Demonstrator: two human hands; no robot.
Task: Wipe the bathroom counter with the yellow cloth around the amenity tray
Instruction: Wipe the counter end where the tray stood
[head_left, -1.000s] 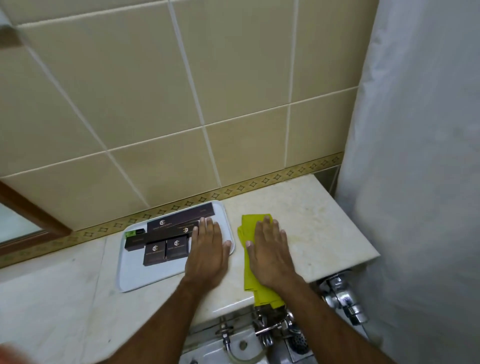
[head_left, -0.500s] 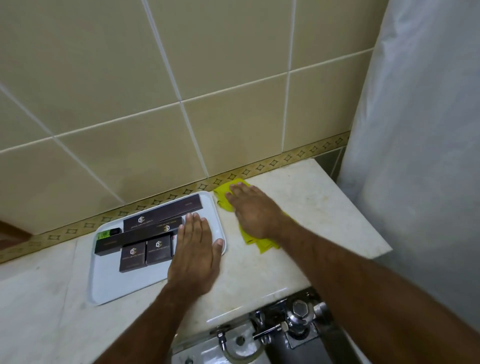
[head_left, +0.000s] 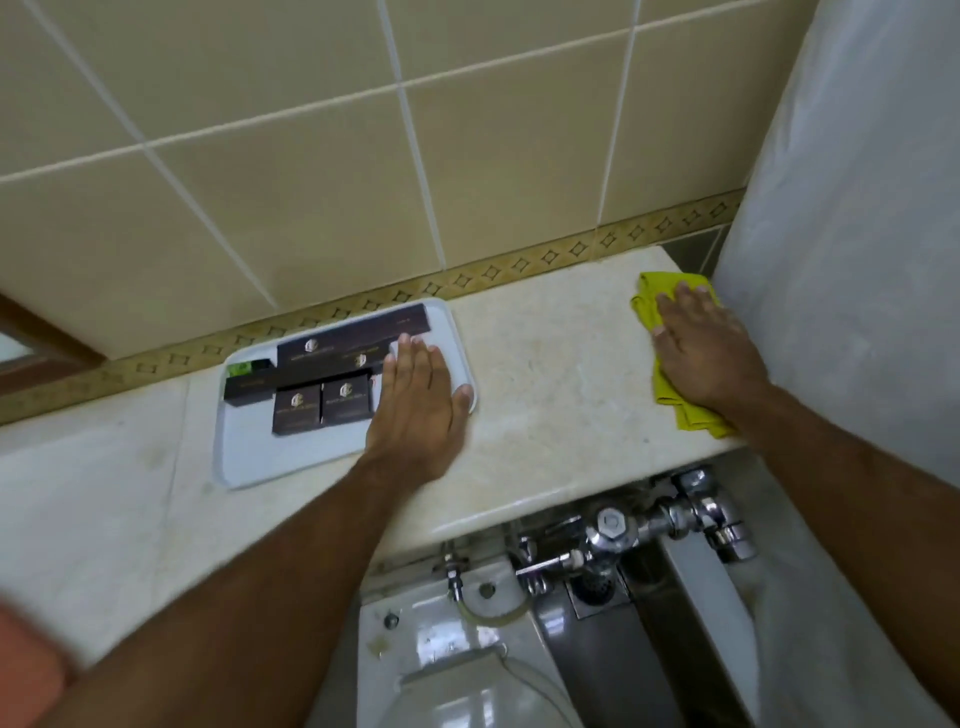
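The amenity tray (head_left: 249, 457) sits on the marble tabletop (head_left: 550, 395) against the tiled wall, carrying dark boxes (head_left: 322, 400) at its back. The left hand (head_left: 418, 400) lies flat on the tray's right end, its grip apart, fingers spread and clamped on nothing. Well to the right of the tray, at the tabletop's far end beside the white curtain (head_left: 857, 234), the right hand (head_left: 701, 353) presses palm-down on the yellow cloth (head_left: 649, 306), fingers extended.

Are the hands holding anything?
Nothing is gripped. The right hand presses flat on the yellow cloth's middle; the left hand rests flat on the white tray's right end.
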